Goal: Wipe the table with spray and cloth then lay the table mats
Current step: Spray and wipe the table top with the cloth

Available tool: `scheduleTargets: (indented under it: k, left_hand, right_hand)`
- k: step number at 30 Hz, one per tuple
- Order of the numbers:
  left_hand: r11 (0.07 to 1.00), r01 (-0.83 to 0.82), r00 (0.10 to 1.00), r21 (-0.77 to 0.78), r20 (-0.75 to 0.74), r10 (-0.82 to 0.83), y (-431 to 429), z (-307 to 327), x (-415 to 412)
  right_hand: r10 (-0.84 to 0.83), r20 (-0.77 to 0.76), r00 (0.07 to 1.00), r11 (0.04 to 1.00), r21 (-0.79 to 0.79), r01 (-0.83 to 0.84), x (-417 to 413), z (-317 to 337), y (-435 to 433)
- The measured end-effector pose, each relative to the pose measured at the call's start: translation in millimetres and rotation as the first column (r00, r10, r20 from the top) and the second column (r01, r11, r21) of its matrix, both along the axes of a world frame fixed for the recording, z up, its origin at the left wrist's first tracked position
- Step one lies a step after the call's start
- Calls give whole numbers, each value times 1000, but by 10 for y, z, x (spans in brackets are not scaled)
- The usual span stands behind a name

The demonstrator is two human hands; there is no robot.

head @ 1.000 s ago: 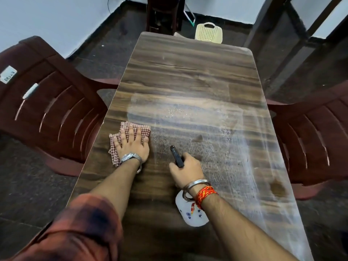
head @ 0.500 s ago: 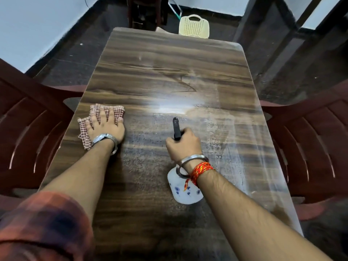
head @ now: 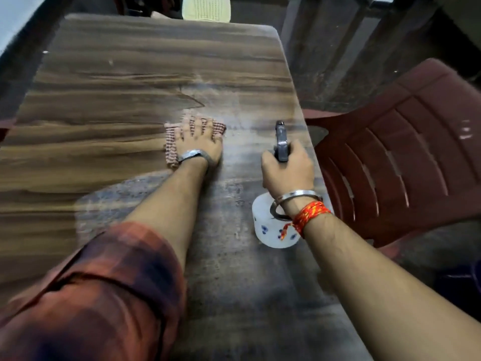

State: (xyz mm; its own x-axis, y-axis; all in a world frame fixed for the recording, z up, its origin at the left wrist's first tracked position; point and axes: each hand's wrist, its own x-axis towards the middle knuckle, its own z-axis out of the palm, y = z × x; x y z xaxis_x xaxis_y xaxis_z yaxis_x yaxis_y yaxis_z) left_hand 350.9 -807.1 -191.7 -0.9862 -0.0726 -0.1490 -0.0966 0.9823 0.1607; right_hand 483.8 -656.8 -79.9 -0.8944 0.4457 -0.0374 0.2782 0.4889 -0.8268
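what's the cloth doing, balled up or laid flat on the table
Laid flat: the checked cloth lies on the table under the left hand, whose straight fingers press it down. Folded layers: cannot tell.

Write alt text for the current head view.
A person's left hand presses a red checked cloth flat on a wooden table, while the right hand grips a white spray bottle, nozzle pointing away. A wet-looking patch covers the tabletop near the arms. A maroon plastic chair stands on the table's right.
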Motion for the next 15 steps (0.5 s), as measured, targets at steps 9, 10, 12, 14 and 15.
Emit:
scheduleTargets:
  k: [9,10,12,14,15]
  left_hand:
    - [905,421,899,61,104,-425,1493,115,570]
    - [918,389,914,73,94,-395,1381,116,581]
    - [954,286,955,86,60,-291,1055,102,609]
    - [984,159,986,79,38,-163,601,77,646]
    - [994,88,995,69,31,-90,320,72,684]
  right_hand:
    - [-86,78,993,996,-5,87,314,-32,601]
    - [-66,90,994,998,-4,67,315,-24,549]
    - [-18,112,994,1000,6,17,317,-13,414]
    - [22,128,992,1000,-2,-22,338,-21,259]
    - [42,132,990,999,-15,-40,360,-28,157]
